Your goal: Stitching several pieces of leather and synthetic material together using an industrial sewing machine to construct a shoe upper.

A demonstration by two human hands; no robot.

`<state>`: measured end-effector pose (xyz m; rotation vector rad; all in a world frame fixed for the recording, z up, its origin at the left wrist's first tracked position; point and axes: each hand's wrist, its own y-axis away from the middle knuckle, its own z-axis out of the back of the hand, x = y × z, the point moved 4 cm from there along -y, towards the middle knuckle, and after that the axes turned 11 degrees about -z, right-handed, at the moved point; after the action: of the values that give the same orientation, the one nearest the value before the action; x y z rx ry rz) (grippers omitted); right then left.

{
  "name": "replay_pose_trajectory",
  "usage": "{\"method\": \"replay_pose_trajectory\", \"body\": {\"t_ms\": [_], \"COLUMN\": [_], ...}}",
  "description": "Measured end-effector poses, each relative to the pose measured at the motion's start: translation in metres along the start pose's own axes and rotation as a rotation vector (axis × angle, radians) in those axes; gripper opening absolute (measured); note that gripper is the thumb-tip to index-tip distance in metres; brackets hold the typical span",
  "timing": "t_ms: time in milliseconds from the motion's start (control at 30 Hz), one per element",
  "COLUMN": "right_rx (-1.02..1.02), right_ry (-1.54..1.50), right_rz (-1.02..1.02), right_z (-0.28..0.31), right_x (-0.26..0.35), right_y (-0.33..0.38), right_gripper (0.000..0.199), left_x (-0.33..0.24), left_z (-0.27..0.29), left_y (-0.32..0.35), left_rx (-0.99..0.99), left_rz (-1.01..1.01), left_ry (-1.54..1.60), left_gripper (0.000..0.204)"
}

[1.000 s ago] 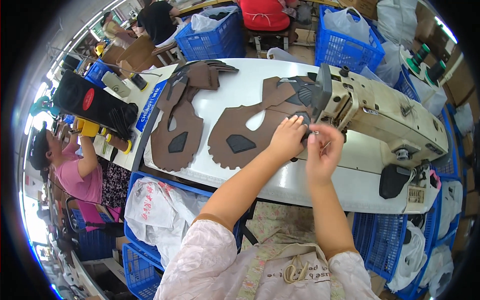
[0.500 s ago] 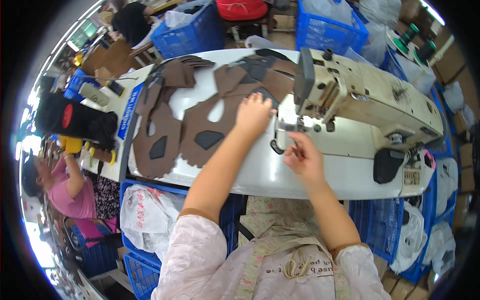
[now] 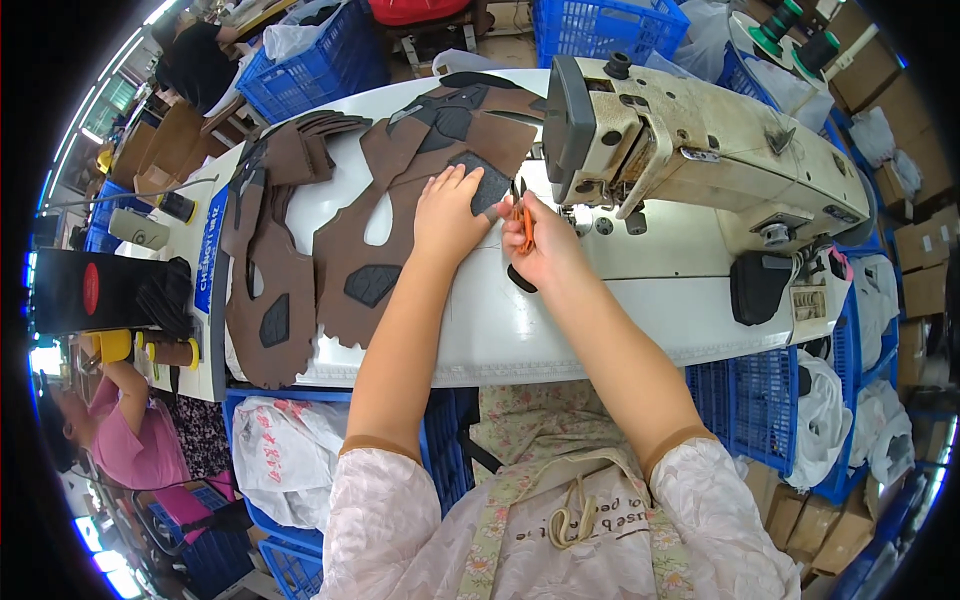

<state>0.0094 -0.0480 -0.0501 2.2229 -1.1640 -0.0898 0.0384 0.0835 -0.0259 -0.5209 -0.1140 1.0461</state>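
Note:
My left hand point(image 3: 450, 212) lies flat with its fingers stretched out on a brown leather-like cut piece point(image 3: 342, 248) that has black patches on it. Under its fingertips is the edge of one dark patch point(image 3: 490, 186). In my right hand point(image 3: 552, 250) is a pair of thread snips point(image 3: 527, 232) with orange handles, their blades pointing away from me at the piece's right edge. The fingers wrap round the handles. Just beyond that hand stands the sewing machine point(image 3: 700, 165), its needle area partly hidden by the machine head.
More brown pieces point(image 3: 295, 150) are stacked at the table's far left. Blue crates point(image 3: 310, 65) stand behind the white tabletop point(image 3: 480, 345) and below it. Another person in a pink top point(image 3: 130, 430) sits at the left. Thread cones point(image 3: 775, 28) stand at the far right.
My right hand has moved left and away from me to the piece's edge, and the orange snips now show in it. My left hand stays on the piece. The whole view has shifted.

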Motion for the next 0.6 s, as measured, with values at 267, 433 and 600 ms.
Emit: {"method": "replay_pose_trajectory", "body": {"t_ms": [267, 433, 600], "right_rx": [-0.055, -0.062, -0.076], "right_ry": [-0.043, -0.06, -0.053], "right_rz": [-0.029, 0.004, 0.046], "right_z": [-0.002, -0.006, -0.009], "right_x": [-0.001, -0.001, -0.001], "right_y": [-0.014, -0.019, -0.022], "right_gripper": [0.027, 0.026, 0.024], "left_x": [0.0, -0.004, -0.008], "left_z": [0.005, 0.014, 0.017], "left_y": [0.003, 0.002, 0.0], "left_rx": [-0.107, -0.162, -0.008], "left_rz": [-0.021, -0.044, 0.007], "left_ry": [0.054, 0.081, 0.064], "left_gripper": [0.024, 0.012, 0.017]}}
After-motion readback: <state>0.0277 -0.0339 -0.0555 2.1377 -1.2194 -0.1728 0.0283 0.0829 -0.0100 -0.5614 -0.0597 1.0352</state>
